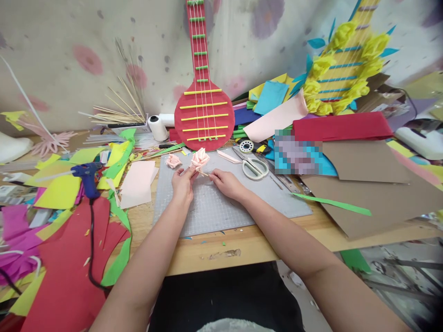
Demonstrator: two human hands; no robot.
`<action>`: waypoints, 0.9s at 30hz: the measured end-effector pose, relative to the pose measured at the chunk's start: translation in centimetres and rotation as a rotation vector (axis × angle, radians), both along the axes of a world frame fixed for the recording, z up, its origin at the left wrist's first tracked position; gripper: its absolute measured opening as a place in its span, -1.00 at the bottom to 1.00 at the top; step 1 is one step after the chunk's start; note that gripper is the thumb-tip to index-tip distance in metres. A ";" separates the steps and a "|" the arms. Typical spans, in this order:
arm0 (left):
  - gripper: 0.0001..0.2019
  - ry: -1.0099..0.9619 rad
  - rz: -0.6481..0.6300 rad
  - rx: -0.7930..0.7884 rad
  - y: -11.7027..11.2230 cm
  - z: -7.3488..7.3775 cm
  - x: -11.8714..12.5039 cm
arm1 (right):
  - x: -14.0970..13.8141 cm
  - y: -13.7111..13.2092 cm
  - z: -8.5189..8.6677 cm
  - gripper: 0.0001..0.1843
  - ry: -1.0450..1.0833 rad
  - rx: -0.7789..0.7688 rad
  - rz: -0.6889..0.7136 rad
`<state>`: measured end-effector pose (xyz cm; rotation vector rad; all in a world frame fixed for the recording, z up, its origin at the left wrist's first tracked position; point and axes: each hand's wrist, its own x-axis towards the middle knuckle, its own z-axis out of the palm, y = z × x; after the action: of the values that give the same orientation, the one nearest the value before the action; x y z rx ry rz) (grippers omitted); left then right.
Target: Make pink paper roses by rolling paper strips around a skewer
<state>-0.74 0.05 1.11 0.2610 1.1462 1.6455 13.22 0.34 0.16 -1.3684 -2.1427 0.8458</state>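
A pink paper rose (200, 158) on a thin stick (204, 174) sits above the grey mat (221, 207). The left hand (182, 182) pinches it under the bloom; the right hand (225, 182) grips the stick's end. Squeezing too hard could crush the petals or snap the stick. A second rose (173, 161) and scissors (254, 166) lie nearby.

A pale pink paper rose (200, 159) sits on a thin wooden stick (204, 174), raised just above the grey cutting mat (221, 207). Its petals are rolled and crumpled (the bloom faces away), the stick slanting down to the right.
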 end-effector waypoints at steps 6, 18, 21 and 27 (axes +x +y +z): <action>-0.70 0.042 -0.035 0.015 0.0 0.1 -0.1 | 0.1 0.0 -0.2 -0.73 0.032 -0.026 0.016; -0.70 -0.019 -0.069 0.025 0.2 -0.1 0.0 | 0.3 -0.2 -0.1 -0.80 0.080 0.060 -0.062; -0.75 -0.028 -0.083 0.028 0.1 -0.1 0.0 | 0.2 -0.1 0.1 -0.79 0.055 0.041 -0.062; -0.73 -0.029 -0.130 0.081 -0.2 0.0 -0.2 | 1.0 0.5 0.0 -0.77 0.044 0.038 -0.054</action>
<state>-0.90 -0.17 1.11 0.3558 1.0208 1.5778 14.22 0.84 0.20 -1.3695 -2.0683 0.8030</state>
